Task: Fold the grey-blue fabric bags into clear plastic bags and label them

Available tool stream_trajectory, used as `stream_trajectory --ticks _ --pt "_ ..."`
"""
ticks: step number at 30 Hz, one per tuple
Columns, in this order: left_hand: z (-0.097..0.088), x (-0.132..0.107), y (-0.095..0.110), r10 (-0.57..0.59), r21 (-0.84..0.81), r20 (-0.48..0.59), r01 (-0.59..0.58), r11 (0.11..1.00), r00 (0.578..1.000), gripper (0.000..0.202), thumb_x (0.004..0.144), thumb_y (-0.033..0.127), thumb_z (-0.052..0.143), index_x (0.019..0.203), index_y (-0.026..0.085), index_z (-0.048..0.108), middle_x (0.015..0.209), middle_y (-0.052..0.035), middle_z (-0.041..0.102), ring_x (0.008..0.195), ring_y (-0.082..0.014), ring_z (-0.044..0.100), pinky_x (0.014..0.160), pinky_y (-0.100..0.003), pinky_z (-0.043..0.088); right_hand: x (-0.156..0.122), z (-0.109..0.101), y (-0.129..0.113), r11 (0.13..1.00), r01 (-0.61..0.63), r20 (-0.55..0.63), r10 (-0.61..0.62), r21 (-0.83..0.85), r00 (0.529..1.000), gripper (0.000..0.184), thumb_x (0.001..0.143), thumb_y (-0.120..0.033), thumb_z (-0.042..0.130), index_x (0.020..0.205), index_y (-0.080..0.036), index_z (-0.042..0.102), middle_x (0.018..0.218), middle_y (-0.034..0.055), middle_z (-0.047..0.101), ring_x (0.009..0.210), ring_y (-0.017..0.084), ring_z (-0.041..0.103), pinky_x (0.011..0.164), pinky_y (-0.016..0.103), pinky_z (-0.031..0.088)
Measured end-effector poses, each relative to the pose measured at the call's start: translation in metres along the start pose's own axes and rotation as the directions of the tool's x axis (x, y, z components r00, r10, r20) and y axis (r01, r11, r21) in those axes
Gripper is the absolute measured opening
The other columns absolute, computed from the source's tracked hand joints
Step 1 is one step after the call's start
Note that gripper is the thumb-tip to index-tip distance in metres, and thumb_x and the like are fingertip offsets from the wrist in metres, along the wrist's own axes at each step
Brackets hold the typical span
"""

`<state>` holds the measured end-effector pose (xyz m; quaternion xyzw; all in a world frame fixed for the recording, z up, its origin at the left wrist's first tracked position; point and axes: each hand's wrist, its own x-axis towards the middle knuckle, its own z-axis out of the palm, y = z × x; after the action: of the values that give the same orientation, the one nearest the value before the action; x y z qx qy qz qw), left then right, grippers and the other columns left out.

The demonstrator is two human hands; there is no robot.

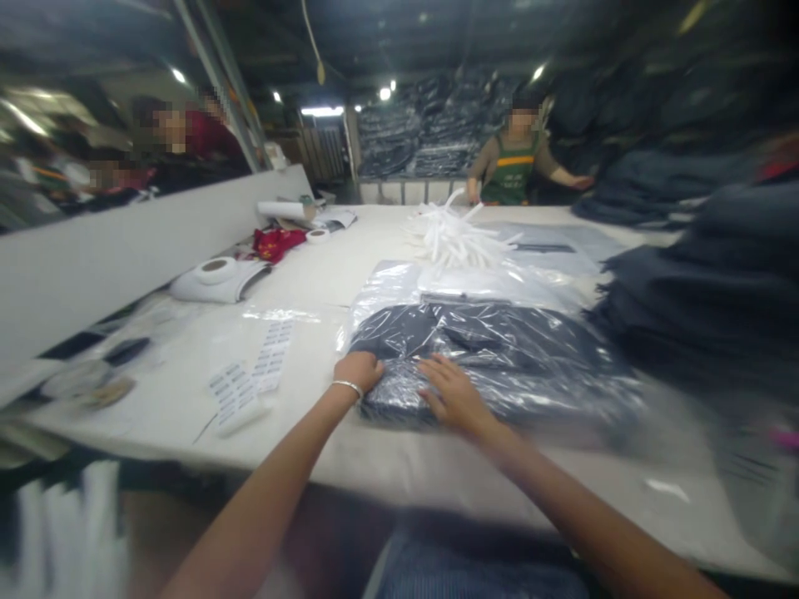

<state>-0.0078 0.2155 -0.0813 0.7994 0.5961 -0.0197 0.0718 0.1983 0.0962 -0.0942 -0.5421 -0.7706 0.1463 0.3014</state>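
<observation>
At the near edge of a white worktable (pixel 312 416), a worker's right hand (pixel 459 395) rests open, fingers spread, on a clear plastic bag (pixel 384 283) packed with folded dark garments (pixel 493 333). The left hand (pixel 362 372), a bracelet (pixel 348 386) at its wrist, curls over the bag's left end; whether it pinches the film cannot be told. Slick film could slide under the flat palm, and a hard pull at one corner might tear the plastic or rumple the folds. Left of the bag lie printed label sheets (pixel 273 356), which a sweeping forearm could scatter. At right, a stack of dark cloth (pixel 667 291) looks uneven enough to slump if bumped. Beyond the bag sits a heap of white strips (pixel 453 237), apt to spill if the bag were shoved back; farther off stands a co-worker in a green apron (pixel 513 172).
</observation>
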Motion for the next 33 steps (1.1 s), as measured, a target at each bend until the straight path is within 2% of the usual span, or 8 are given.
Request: stream_trajectory --ticks 3,6,9,12,15,18,28,33 --pt "-0.008 -0.004 0.003 0.014 0.078 -0.071 -0.008 0.997 0.997 0.032 0.091 0.036 0.044 0.097 0.019 0.070 0.097 -0.0148 0.072 0.093 -0.0272 0.067 0.076 -0.035 0.047 -0.058 -0.015 -0.004 0.856 -0.274 -0.001 0.306 0.439 0.952 0.035 0.092 -0.046 0.052 0.109 -0.021 0.069 0.115 0.0118 0.070 0.112 0.028 0.062 0.105 0.048 0.042" --pt "-0.025 -0.008 0.001 0.057 0.131 -0.123 -0.041 0.991 0.991 0.028 0.093 0.029 0.044 0.103 0.019 0.067 0.102 -0.0151 0.070 0.097 -0.0288 0.066 0.077 -0.036 0.048 -0.116 -0.020 0.007 0.287 -0.474 0.210 0.629 0.832 0.749 0.035 0.087 -0.050 0.059 0.101 -0.020 0.070 0.109 0.0134 0.071 0.105 0.027 0.067 0.102 0.045 0.047" --pt "-0.039 -0.017 0.015 0.091 0.166 -0.234 -0.052 0.985 0.968 0.033 0.095 0.022 0.036 0.113 0.018 0.064 0.110 -0.0172 0.067 0.103 -0.0303 0.063 0.082 -0.040 0.047 -0.146 -0.018 0.027 -0.207 -0.336 0.379 0.700 0.919 0.606 0.031 0.082 -0.044 0.066 0.103 -0.020 0.068 0.123 0.0136 0.065 0.117 0.024 0.061 0.105 0.038 0.046" --pt "-0.030 -0.036 0.059 0.277 0.102 -0.387 -0.257 0.961 0.879 0.033 0.098 0.027 0.037 0.119 0.020 0.061 0.114 -0.0132 0.067 0.105 -0.0253 0.063 0.089 -0.037 0.048 -0.145 -0.011 0.044 -0.354 -0.231 0.420 0.706 0.906 0.569 0.020 0.080 -0.035 0.066 0.095 -0.021 0.068 0.119 0.0108 0.067 0.116 0.022 0.061 0.103 0.037 0.047" --pt "0.001 -0.060 0.111 0.570 0.052 -0.367 -0.596 0.802 0.735 0.049 0.090 0.040 0.057 0.135 0.021 0.050 0.131 -0.0115 0.061 0.122 -0.0249 0.055 0.103 -0.039 0.044 -0.127 -0.005 0.047 -0.440 -0.087 0.409 0.719 0.894 0.562 0.003 0.073 -0.020 0.065 0.075 -0.021 0.066 0.095 0.0058 0.072 0.100 0.019 0.067 0.102 0.035 0.048" --pt "0.031 -0.070 0.142 0.659 0.131 -0.333 -0.659 0.741 0.674 0.084 0.076 0.034 0.075 0.148 0.025 0.033 0.151 -0.0143 0.041 0.141 -0.0333 0.035 0.112 -0.053 0.033 -0.112 -0.002 0.041 -0.395 0.093 0.267 0.759 0.914 0.595 0.011 0.064 -0.011 0.066 0.062 -0.021 0.062 0.077 0.0006 0.069 0.088 0.016 0.067 0.103 0.033 0.048" --pt "0.034 -0.045 0.141 0.592 0.149 -0.329 -0.579 0.802 0.736 0.059 0.079 0.004 0.047 0.135 0.020 0.054 0.133 -0.0097 0.062 0.119 -0.0261 0.059 0.097 -0.039 0.050 -0.088 0.002 0.059 -0.245 0.033 0.164 0.737 0.969 0.656 0.019 0.059 -0.017 0.073 0.078 -0.015 0.074 0.089 0.0063 0.075 0.094 0.023 0.066 0.090 0.035 0.052" --pt "-0.043 -0.028 0.156 0.446 0.087 -0.360 -0.447 0.890 0.819 0.061 0.075 0.010 0.055 0.134 0.025 0.056 0.128 -0.0080 0.066 0.108 -0.0270 0.066 0.087 -0.035 0.053 -0.014 -0.055 0.054 -0.075 0.090 -0.018 0.663 0.993 0.749 0.019 0.060 -0.017 0.068 0.078 -0.017 0.073 0.091 0.0049 0.075 0.105 0.025 0.063 0.096 0.038 0.048"
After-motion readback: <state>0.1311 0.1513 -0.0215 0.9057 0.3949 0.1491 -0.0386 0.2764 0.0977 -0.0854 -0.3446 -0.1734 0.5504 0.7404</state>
